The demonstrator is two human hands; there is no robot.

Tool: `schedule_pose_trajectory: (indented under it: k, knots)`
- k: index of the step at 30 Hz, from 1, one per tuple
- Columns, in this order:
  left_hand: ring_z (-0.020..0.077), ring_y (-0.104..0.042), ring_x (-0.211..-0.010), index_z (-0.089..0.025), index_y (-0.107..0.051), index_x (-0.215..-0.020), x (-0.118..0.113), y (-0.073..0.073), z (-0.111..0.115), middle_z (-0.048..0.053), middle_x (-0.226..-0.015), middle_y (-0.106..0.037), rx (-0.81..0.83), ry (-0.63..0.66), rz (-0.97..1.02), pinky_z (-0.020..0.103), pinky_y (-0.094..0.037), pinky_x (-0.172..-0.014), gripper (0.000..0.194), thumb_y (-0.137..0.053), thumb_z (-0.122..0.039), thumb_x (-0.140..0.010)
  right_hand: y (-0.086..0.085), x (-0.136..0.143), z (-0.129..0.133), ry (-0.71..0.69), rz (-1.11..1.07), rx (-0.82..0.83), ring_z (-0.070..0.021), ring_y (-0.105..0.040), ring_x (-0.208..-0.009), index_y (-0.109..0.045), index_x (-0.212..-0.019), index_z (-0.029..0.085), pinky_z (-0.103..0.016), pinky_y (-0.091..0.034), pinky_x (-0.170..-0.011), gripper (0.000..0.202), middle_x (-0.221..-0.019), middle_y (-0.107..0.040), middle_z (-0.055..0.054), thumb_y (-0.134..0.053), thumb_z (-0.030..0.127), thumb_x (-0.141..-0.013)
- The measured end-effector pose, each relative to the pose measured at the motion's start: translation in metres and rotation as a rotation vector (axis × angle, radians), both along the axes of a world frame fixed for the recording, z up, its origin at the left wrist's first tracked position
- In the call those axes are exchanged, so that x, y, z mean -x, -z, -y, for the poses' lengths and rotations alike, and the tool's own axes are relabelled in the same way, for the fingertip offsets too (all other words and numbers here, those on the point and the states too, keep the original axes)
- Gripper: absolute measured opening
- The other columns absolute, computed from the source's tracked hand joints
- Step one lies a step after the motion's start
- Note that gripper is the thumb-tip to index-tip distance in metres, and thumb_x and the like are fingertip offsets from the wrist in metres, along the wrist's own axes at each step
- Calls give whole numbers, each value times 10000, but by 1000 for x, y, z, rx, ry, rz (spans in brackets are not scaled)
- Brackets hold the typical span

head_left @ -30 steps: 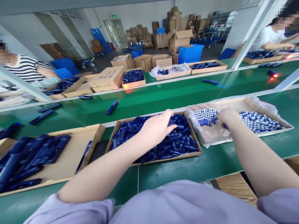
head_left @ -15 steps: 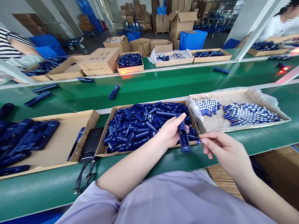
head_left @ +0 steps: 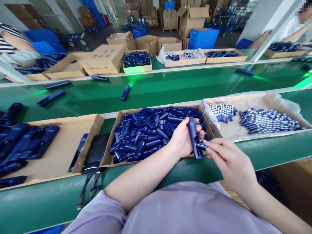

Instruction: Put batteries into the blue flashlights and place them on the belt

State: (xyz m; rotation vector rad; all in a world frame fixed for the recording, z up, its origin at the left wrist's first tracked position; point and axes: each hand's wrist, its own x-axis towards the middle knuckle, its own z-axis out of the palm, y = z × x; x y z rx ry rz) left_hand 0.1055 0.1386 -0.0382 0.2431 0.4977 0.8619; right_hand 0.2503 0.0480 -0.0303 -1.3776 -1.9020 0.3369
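Note:
My left hand (head_left: pixel 184 138) is wrapped round a long dark blue plastic housing (head_left: pixel 193 136), which stands tilted with its lower end toward me. Between the thumb and fingers of my right hand (head_left: pixel 225 156) is a slim blue battery (head_left: pixel 201 145), its far end at the side of the housing. Whether that end lies inside the housing's opening I cannot tell. Behind my left hand a cardboard tray (head_left: pixel 112 138) holds a heap of small blue plastic parts (head_left: pixel 138 136). To the right, a lined tray (head_left: pixel 225 131) contains many blue and silver batteries (head_left: pixel 270 120).
At the left, a cardboard tray (head_left: pixel 65 156) holds blue housings (head_left: pixel 26 143). A black power bank (head_left: pixel 96 152) with a strap lies beside it. Beyond runs a green conveyor belt (head_left: pixel 156 86) with scattered housings (head_left: pixel 125 92). Co-workers' arms show at both far sides.
My right hand has brought the battery left, against the housing. The housing has turned in my left hand. Housings on the belt have shifted right, and the red light there is now green.

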Motion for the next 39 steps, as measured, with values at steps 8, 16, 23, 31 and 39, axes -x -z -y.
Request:
schedule_pose_trajectory:
  k: [8, 16, 23, 31, 39]
  knots:
    - [114, -529, -640, -175, -571, -1003, -1, -2, 3, 2, -719, -477, 14, -37, 59, 218, -456, -610, 294, -464, -444, -952, 7, 17, -5, -2, 125, -322, -145, -656, -875, -677, -959, 185, -258, -553, -805, 75, -933, -678, -38, -621, 188, -910]
    - [97, -508, -624, -152, -572, -1003, -1, 3, 1, -5, -712, -465, 3, -157, 102, 203, -447, -594, 319, -461, -448, -960, 13, 24, -6, -125, 192, -418, -245, -561, -1081, -657, -1147, 155, -414, -494, -951, 237, -986, -655, -79, -587, 180, -921]
    - [97, -505, -606, -158, -562, -1007, -1, 3, -1, -7, -695, -467, 32, -188, 72, 202, -442, -578, 308, -444, -440, -969, 27, 23, 0, -218, 343, -334, -323, -386, -1332, -516, -1350, 36, -484, -390, -1092, 471, -1236, -579, -173, -473, 325, -980]
    - [104, -542, -617, -184, -552, -1019, -3, -9, -1, -11, -692, -504, -112, -354, -118, 212, -440, -604, 270, -452, -430, -966, 24, 19, 0, -90, -64, -41, -181, -430, -1374, -433, -1463, 197, -363, -400, -1141, 477, -1501, -435, -85, -422, 197, -986]
    - [148, -627, -824, -267, -525, -1383, 4, -23, 8, 48, -929, -644, -504, -192, -683, 252, -529, -736, 500, -606, -314, -892, 15, 25, -22, -73, -623, 777, -220, -678, -1025, -681, -1161, 214, -381, -559, -934, 348, -1164, -694, -58, -575, 408, -892]
